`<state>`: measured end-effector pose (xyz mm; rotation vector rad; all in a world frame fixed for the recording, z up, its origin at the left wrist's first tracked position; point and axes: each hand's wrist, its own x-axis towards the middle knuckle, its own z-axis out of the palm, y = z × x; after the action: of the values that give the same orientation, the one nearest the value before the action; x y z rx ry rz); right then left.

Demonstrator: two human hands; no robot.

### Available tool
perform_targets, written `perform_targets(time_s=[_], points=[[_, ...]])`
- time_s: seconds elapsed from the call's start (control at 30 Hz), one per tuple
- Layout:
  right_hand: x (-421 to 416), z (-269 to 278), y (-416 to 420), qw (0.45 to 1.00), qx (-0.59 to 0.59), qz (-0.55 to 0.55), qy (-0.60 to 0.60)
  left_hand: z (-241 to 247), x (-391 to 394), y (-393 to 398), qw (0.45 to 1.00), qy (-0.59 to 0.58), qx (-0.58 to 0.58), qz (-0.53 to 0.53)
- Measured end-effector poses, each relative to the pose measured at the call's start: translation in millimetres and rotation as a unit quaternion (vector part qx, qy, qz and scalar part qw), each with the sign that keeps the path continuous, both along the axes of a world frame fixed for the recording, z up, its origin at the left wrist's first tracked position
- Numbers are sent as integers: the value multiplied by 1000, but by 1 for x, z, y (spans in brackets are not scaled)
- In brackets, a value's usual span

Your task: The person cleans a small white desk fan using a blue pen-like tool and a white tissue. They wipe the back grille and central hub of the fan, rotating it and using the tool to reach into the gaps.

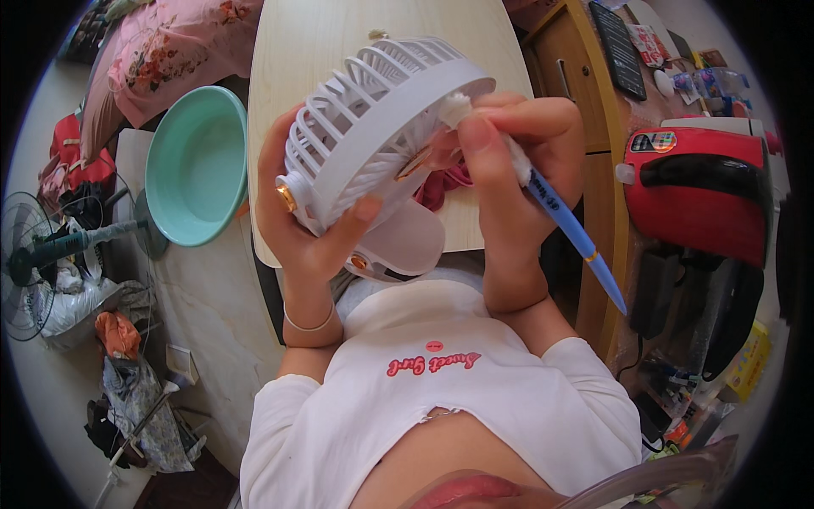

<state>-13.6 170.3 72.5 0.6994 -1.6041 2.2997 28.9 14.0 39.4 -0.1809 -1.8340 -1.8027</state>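
Note:
A small white desk fan (388, 130) is held tilted above the pale wooden table (311, 44). My left hand (305, 238) grips its round cage at the side, thumb on one face and fingers behind. Below the cage is the fan's flat base (407, 238), near my body. My right hand (518, 159) holds a blue pen (566, 219) with white tissue or cloth (455, 109) around its upper part. That wad is at the cage rim; whether it presses on the slats is unclear. A dark red cloth (435, 194) lies partly hidden behind the fan.
A mint-green basin (197, 165) stands left of the table, near a floor fan (70, 245). At right, a wooden cabinet (566, 57) adjoins a crowded surface with a red electric kettle (699, 191) and a black phone (618, 49). A small tan scrap (378, 34) lies on the table.

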Motion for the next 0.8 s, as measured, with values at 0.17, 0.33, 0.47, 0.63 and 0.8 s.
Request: perform_targets(time_s=[0.17, 0.33, 0.47, 0.63, 0.8], points=[[-1, 2, 0, 1000, 23, -12, -9, -1, -2, -2, 1000, 5, 3, -10], [-7, 8, 8, 994, 81, 18, -67, -1, -2, -6, 1000, -12, 13, -14], [-9, 5, 6, 987, 151, 24, -44, -3, -3, -6, 998, -19, 61, 4], [-12, -1, 11, 973, 230, 17, 24, -6, -4, -4, 996, -38, 78, 15], [-13, -8, 6, 993, 113, -40, 20, 3, -8, -4, 999, -47, 20, -18]])
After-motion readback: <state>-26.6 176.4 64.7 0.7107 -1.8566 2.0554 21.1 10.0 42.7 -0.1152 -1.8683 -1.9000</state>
